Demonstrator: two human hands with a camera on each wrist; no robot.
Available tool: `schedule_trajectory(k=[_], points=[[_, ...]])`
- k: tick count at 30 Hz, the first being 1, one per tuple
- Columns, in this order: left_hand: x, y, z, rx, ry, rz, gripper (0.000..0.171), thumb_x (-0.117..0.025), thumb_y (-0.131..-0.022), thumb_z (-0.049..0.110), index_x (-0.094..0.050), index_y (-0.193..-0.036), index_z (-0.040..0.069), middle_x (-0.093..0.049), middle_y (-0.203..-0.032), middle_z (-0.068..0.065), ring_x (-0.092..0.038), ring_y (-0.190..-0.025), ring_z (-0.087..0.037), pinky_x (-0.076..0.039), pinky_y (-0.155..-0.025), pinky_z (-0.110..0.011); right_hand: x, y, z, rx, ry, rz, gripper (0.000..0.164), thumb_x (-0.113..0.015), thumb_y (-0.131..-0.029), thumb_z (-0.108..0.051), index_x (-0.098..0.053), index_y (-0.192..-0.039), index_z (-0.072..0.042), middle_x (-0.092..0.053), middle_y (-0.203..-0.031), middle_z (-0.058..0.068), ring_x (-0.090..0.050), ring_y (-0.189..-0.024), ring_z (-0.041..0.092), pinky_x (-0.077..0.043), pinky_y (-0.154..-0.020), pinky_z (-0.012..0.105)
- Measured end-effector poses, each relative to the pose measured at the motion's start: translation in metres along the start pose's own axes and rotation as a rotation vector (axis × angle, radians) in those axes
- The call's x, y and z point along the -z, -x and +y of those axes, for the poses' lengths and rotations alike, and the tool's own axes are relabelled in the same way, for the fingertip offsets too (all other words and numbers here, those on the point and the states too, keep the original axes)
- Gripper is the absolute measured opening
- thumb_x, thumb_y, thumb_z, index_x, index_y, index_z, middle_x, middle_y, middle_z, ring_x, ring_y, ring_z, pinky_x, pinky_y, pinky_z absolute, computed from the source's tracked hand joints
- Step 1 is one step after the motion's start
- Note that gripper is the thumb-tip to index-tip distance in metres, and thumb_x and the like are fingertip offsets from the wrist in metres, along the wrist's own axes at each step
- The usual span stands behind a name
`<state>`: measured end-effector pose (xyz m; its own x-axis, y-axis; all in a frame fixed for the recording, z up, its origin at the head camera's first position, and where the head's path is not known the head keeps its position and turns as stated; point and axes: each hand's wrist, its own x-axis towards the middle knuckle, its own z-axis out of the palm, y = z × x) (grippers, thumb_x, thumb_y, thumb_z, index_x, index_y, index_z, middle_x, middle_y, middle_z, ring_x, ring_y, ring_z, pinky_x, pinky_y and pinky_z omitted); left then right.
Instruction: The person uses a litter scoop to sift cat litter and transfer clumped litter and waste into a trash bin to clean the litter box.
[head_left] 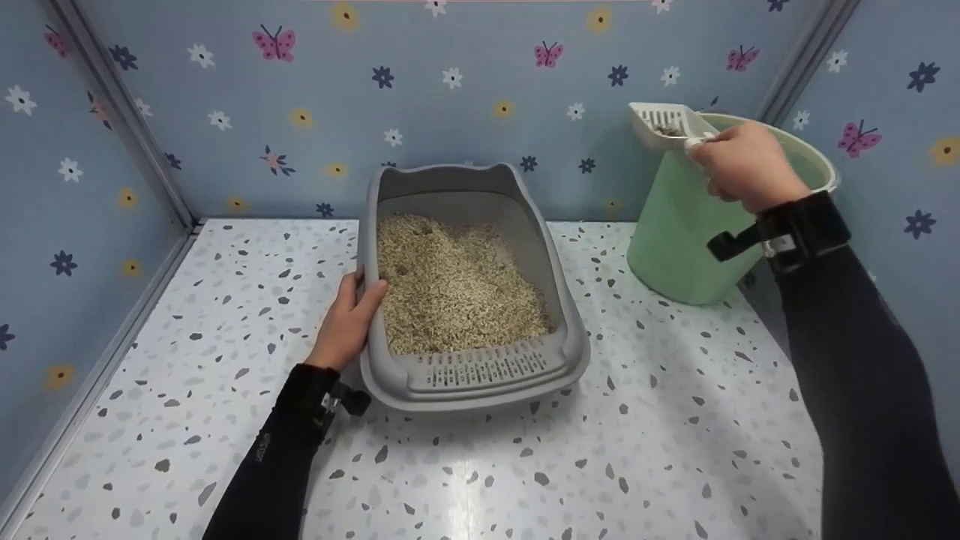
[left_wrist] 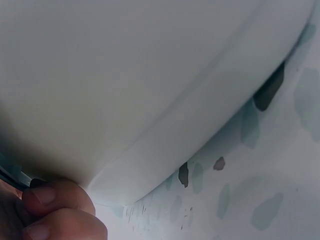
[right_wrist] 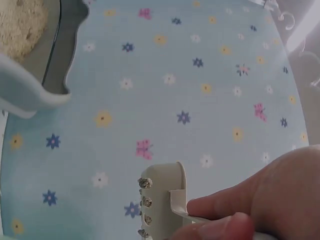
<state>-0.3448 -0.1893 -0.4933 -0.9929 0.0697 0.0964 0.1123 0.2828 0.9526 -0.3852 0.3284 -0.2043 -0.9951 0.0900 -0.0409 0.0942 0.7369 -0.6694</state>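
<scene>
A grey litter box (head_left: 472, 401) with pale granular litter (head_left: 465, 292) stands in the middle of the floor, its slotted step toward me. On its left rim my left hand (head_left: 345, 322) grips, thumb over the edge; in the left wrist view, curled fingers (left_wrist: 62, 200) sit under the box's outer wall (left_wrist: 130, 100). My right hand (head_left: 754, 169) holds a white slotted litter scoop (head_left: 656, 112) by its handle, at the left rim of a green bin (head_left: 686, 232). Dark clumps lie in the scoop; the right wrist view shows bits poking through the scoop's (right_wrist: 167, 200) slots.
A blue patterned wall (head_left: 480, 90) stands behind the litter box, with side panels left and right. The speckled white floor (head_left: 465, 465) extends around the box. Grey frame strips (head_left: 120, 112) run along the wall corners. The bin stands at the back right corner.
</scene>
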Motion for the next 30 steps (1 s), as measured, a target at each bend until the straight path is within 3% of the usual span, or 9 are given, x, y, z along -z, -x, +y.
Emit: schedule_trajectory(k=[3,8,14,20,25,28,30], points=[[-0.001,0.0,0.0,-0.002,-0.006,0.007,0.086,-0.047,-0.115,0.066,-0.023,-0.177,0.012,-0.031,-0.178,-0.022,-0.031,-0.164,-0.04,-0.023,-0.134,-0.055,0.02,-0.008,0.014,-0.048,0.007,0.023,0.052,-0.055,-0.115,-0.037,-0.06,-0.146,0.005,-0.061,-0.092,0.002,-0.043,-0.055,0.008,-0.038,-0.047,0.03],[0.0,-0.001,0.0,-0.009,0.004,-0.015,0.086,-0.045,-0.116,0.064,-0.018,-0.178,0.011,-0.026,-0.181,-0.02,-0.029,-0.165,-0.039,-0.023,-0.134,-0.055,0.04,-0.018,0.038,-0.109,-0.075,0.071,0.054,-0.057,-0.114,-0.032,-0.046,-0.151,0.007,-0.057,-0.094,0.003,-0.044,-0.055,0.008,-0.039,-0.048,0.03],[0.0,0.001,0.001,-0.004,0.014,-0.019,0.085,-0.046,-0.116,0.064,-0.018,-0.179,0.014,-0.027,-0.181,-0.018,-0.031,-0.164,-0.038,-0.023,-0.134,-0.054,0.05,-0.027,0.062,-0.161,-0.047,0.104,0.042,-0.061,-0.113,-0.033,-0.049,-0.132,0.003,-0.049,-0.073,-0.004,-0.045,-0.054,0.01,-0.041,-0.049,0.032],[0.0,0.0,0.0,-0.01,0.028,-0.016,0.084,-0.048,-0.116,0.063,-0.02,-0.178,0.014,-0.031,-0.179,-0.019,-0.035,-0.162,-0.038,-0.025,-0.133,-0.054,0.049,-0.033,0.075,-0.147,0.034,0.134,0.037,-0.066,-0.108,-0.027,-0.05,-0.122,0.003,-0.053,-0.08,0.0,-0.054,-0.058,0.011,-0.049,-0.051,0.03],[0.0,-0.001,-0.001,-0.005,0.026,-0.02,0.084,-0.047,-0.116,0.062,-0.019,-0.178,0.014,-0.03,-0.179,-0.02,-0.034,-0.162,-0.038,-0.025,-0.133,-0.054,0.047,-0.036,0.079,-0.076,0.16,0.178,0.021,-0.067,-0.1,-0.019,-0.058,-0.091,-0.002,-0.058,-0.07,-0.002,-0.057,-0.055,0.012,-0.05,-0.05,0.028],[0.001,-0.001,-0.001,-0.008,0.024,-0.017,0.084,-0.048,-0.116,0.062,-0.02,-0.178,0.013,-0.031,-0.178,-0.021,-0.035,-0.162,-0.038,-0.026,-0.133,-0.054,0.045,-0.039,0.081,-0.022,0.254,0.211,0.028,-0.064,-0.094,-0.014,-0.051,-0.069,-0.012,-0.053,-0.059,-0.007,-0.05,-0.05,0.011,-0.043,-0.047,0.029],[0.001,-0.001,-0.001,-0.008,0.02,-0.013,0.084,-0.048,-0.116,0.062,-0.021,-0.178,0.013,-0.031,-0.178,-0.02,-0.034,-0.162,-0.038,-0.025,-0.133,-0.054,0.044,-0.039,0.082,0.015,0.305,0.233,0.031,-0.061,-0.09,-0.011,-0.044,-0.064,-0.015,-0.043,-0.056,-0.009,-0.04,-0.049,0.011,-0.034,-0.045,0.029]])
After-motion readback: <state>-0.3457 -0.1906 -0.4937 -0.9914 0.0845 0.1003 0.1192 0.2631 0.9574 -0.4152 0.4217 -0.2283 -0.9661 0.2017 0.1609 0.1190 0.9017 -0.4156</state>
